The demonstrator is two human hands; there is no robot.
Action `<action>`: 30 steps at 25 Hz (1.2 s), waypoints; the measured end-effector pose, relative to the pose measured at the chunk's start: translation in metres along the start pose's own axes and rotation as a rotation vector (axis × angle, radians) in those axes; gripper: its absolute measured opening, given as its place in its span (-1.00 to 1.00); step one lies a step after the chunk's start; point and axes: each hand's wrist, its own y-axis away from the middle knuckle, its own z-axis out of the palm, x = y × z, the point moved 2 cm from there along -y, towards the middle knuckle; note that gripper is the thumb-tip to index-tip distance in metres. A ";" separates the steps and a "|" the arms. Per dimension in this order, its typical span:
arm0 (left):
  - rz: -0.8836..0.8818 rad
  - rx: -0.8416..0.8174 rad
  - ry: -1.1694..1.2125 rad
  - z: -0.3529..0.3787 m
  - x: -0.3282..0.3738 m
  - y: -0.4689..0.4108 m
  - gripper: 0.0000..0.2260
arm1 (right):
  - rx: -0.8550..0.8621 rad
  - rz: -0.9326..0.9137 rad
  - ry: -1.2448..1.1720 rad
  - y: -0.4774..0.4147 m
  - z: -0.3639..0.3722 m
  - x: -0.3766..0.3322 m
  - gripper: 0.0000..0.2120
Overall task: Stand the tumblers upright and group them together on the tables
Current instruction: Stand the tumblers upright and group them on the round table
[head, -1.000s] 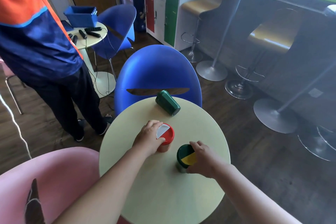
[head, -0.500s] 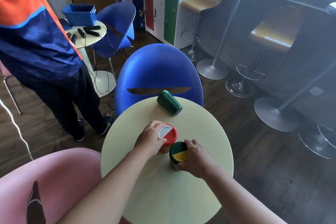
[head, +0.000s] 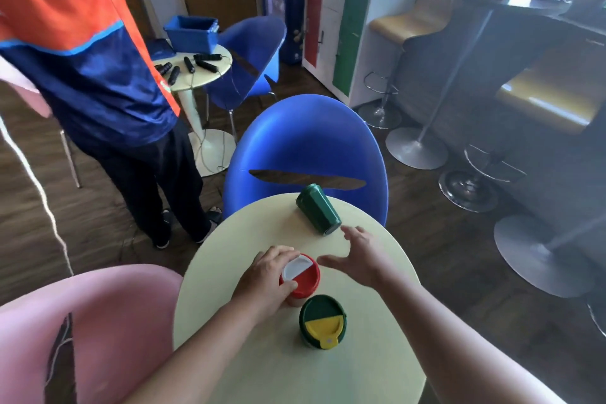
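Showing no readable writing: three tumblers [head: 300,279], table [head: 360,371].

Blue chair [head: 305,141] behind table; pink chair [head: 98,321] left; blue bin [head: 191,33] on far table; standing person [head: 98,59].

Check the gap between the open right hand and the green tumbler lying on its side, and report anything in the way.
Nothing visible blocks it: only bare table lies between the right hand and the tipped green tumbler.
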 end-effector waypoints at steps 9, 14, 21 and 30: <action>-0.156 0.164 -0.004 0.009 0.017 0.007 -0.51 | -0.085 -0.105 0.125 -0.176 -0.019 -0.002 -0.14; -0.185 0.183 0.007 0.017 0.015 0.009 -0.52 | -0.192 -0.022 0.098 -0.229 0.009 -0.001 -0.14; -0.192 0.174 0.000 0.016 0.015 0.006 -0.54 | -0.130 0.008 -0.045 -0.226 0.019 0.008 -0.26; -0.142 0.160 -0.049 0.009 0.017 0.003 -0.59 | 0.055 -0.159 -0.392 -0.063 0.007 0.049 0.01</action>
